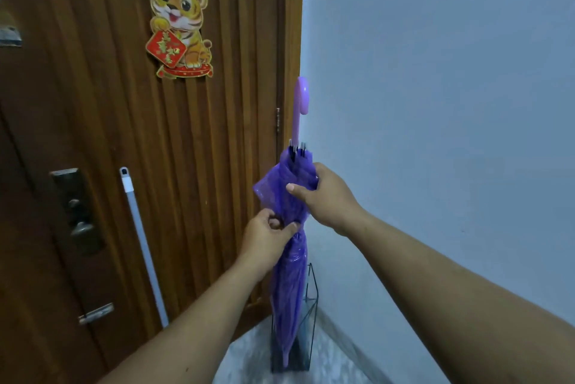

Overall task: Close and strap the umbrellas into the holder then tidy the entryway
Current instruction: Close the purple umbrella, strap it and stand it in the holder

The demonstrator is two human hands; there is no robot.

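Observation:
A purple umbrella [289, 284] stands upright, folded, with its tip down inside a black wire holder [312, 296] on the floor. Its pale pink hooked handle [301, 103] points up beside the door frame. My right hand [323, 194] grips the loose bunched canopy just below the rib ends. My left hand [267, 234] pinches the fabric lower down at the umbrella's waist, where the canopy is gathered tight; a strap cannot be made out under the fingers.
A brown wooden door [140, 135] with a tiger sticker [180, 26] and a lock plate [74, 209] fills the left. A grey mop handle [141, 243] leans on the door. A pale blue wall [435, 103] stands on the right, speckled floor tiles [249, 362] below.

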